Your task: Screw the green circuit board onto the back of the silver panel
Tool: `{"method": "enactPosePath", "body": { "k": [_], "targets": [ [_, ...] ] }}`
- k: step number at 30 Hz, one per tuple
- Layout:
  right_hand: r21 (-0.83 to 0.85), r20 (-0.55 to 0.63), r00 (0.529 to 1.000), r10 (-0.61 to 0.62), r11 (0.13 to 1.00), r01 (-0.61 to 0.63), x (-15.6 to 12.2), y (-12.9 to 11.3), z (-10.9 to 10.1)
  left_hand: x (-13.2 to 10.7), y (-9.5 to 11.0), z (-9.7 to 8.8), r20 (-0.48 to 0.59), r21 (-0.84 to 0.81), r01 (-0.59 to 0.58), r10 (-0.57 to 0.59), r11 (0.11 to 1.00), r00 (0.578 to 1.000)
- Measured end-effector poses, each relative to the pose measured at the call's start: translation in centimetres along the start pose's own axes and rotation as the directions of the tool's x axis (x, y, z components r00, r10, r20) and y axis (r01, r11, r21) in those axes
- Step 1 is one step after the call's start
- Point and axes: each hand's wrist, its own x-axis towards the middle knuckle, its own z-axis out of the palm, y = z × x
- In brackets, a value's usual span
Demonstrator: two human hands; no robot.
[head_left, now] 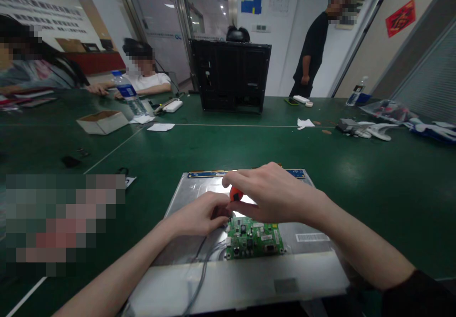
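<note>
My right hand (272,191) is closed around the red and black handle of a screwdriver (235,194), which points down at the upper left corner of a green circuit board (253,238). Its shaft and tip are hidden. Right beside it, my left hand (204,212) has thumb and fingers pinched together at that same corner; whatever lies between them cannot be made out. The board rests on the silvery metal back of a flat display panel (309,248). Grey cables (204,272) run from the board's left side toward me. A blue circuit strip (206,174) lines the panel's far edge.
Across the green table (199,148) stands a black monitor housing (233,77). An open box (103,122) and a water bottle (130,96) are at left; another bottle (357,91) and plastic-wrapped items (388,112) are at right. Several people are around the table.
</note>
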Motion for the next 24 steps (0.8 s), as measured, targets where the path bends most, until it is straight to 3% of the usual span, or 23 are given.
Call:
{"method": "enactPosePath", "body": {
  "k": [18, 24],
  "targets": [
    [-0.019, -0.033, 0.999, -0.017, 1.0, 0.016, 0.18, 0.04, 0.56, 0.09, 0.01, -0.09, -0.006, 0.011, -0.028, 0.028, 1.0, 1.0],
    [-0.015, -0.025, 1.0, 0.013, 1.0, -0.013, 0.37, -0.38, 0.78, -0.06, 0.54, -0.42, 0.02, -0.055, -0.028, 0.03, 0.998, 0.999]
  ]
}}
